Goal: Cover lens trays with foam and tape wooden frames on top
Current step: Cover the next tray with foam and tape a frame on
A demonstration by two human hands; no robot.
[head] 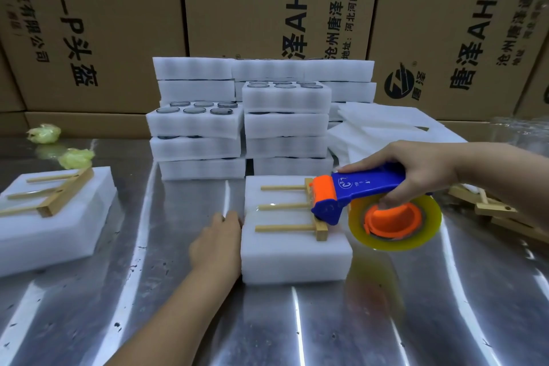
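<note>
A white foam-covered lens tray (294,258) lies in the middle of the metal table, with a wooden frame (285,206) of three thin rods and a crossbar on top. My right hand (416,171) grips a blue and orange tape dispenser (356,196) carrying a yellowish tape roll (427,226); its orange head sits on the frame's crossbar at the tray's right side. My left hand (218,242) presses flat against the tray's left side. A strip of clear tape runs across the tray top along the middle rod.
Stacks of white foam lens trays (240,125), some showing round grey lenses, stand behind. Loose foam sheets (386,128) lie back right. Another foam tray with a wooden frame (50,208) sits at left. Spare wooden frames (493,211) lie right. Cardboard boxes (267,3) form the back wall.
</note>
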